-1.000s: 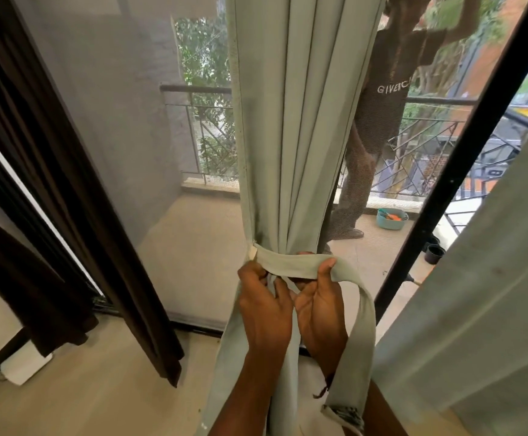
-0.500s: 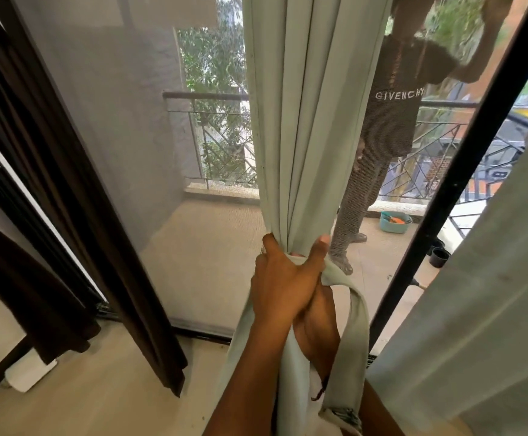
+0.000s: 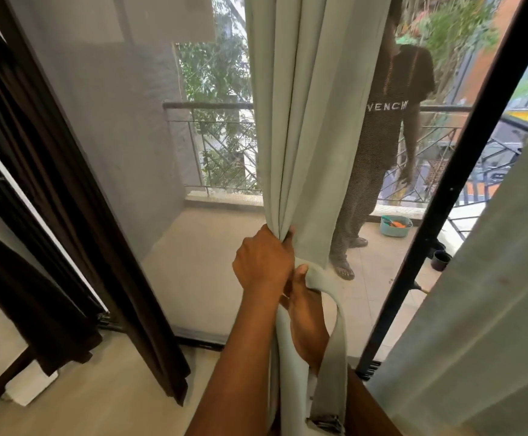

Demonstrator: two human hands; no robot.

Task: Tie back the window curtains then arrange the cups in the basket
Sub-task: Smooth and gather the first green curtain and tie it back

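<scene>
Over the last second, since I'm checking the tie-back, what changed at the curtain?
The left hand left the pale green fabric tie-back band and rose to clench the gathered pale green curtain just above it. The right hand stayed gripping the band underneath, its loop hanging loose.

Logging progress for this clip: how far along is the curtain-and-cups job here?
Done: the pale green curtain is gathered into a bunch. In hand: the left hand grips the bunch while the right hand works the tie-back strap, which hangs loose, not yet fastened. Left: securing the tie, then the cups and basket, neither in view.
</scene>
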